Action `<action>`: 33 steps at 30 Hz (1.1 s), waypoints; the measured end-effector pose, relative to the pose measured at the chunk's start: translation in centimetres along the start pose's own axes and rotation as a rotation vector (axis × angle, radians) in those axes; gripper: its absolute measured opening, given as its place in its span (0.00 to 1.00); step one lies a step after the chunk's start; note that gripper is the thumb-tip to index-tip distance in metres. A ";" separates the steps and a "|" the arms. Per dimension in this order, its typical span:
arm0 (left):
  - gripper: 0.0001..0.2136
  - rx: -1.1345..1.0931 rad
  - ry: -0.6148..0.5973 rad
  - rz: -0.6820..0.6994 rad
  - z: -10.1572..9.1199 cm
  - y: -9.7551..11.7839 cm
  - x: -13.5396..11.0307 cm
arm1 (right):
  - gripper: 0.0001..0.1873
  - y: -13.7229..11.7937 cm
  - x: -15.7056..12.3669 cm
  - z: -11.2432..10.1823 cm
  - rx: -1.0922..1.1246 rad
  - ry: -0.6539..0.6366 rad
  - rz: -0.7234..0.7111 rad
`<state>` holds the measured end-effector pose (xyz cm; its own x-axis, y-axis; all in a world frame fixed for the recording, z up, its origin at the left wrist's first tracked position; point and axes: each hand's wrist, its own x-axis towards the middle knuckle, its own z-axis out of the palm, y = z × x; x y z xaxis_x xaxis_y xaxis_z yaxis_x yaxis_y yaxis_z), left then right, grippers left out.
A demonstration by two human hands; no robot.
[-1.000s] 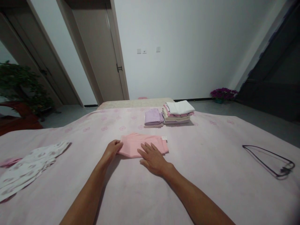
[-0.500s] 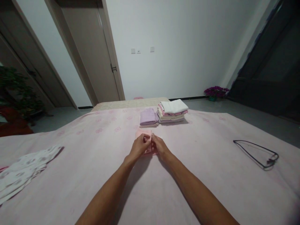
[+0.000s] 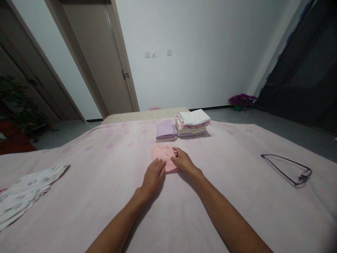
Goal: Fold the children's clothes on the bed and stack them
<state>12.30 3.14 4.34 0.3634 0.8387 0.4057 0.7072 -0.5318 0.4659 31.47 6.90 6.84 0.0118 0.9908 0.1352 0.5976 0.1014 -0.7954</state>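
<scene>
Head view. The left hand point(image 3: 154, 174) lies palm down, its grip flat with fingers together, fingertips on the near left edge of the pink cloth point(image 3: 163, 154). The right hand point(image 3: 183, 161) sits at the cloth's right edge with fingers bent over it; whether this grip pinches the fabric cannot be told. The pink cloth lies folded small on the bed point(image 3: 105, 203), between and just beyond both grips.

Half a second ago both hands met in pinches over the cloth's middle. Now they are apart, and more of the cloth shows. A second ago it lay as a wider strip. Now it is a compact square.

Beyond the grips are a folded purple cloth point(image 3: 164, 129) and, touching it on the right, a stack of folded cloths point(image 3: 193, 121). Well right of the right grip lies a wire hanger point(image 3: 286, 168). Far left of the left grip is a patterned white cloth point(image 3: 26, 191).
</scene>
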 end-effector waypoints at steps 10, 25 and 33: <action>0.16 0.126 -0.054 0.100 0.2 0.2 -0.9 | 0.31 -0.5 -1.0 -1.4 -0.372 -0.005 0.013; 0.26 0.284 -0.106 0.062 1.9 -1.9 1.0 | 0.32 1.0 -1.7 1.8 -0.649 -0.145 -0.259; 0.28 0.205 -0.192 0.093 0.1 -2.6 -1.6 | 0.34 2.2 -1.4 1.4 -0.560 -0.079 -0.111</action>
<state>9.94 3.19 2.41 0.5265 0.8049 0.2737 0.7664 -0.5887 0.2570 31.68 5.85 4.11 -0.1225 0.9827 0.1388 0.9253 0.1636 -0.3422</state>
